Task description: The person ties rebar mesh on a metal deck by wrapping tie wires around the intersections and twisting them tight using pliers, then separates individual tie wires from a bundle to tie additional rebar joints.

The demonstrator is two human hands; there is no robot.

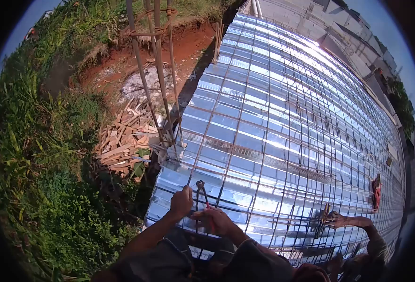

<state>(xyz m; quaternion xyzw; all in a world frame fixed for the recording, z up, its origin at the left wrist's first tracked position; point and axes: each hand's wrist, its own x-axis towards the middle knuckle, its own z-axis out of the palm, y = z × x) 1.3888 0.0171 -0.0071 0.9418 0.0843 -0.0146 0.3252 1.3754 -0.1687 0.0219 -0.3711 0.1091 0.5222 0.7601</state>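
My left hand (182, 202) is closed round a thin steel bar near the deck's left edge. Beside it, my right hand (217, 221) grips red-handled pincers (201, 188), whose metal jaws point up and away from me. Under both hands lies a grid of thin steel bars (238, 145) over shiny corrugated metal decking (169, 176). The pincer jaws are close to the bars; whether they touch one cannot be made out.
At the right, a co-worker's hand (336, 220) reaches over the grid by dark tied bars. A red cloth (375, 192) lies farther right. Upright rebar (162, 84) rises beyond the deck's left edge, near scrap wood (125, 141) and plants. Block walls (353, 42) stand behind.
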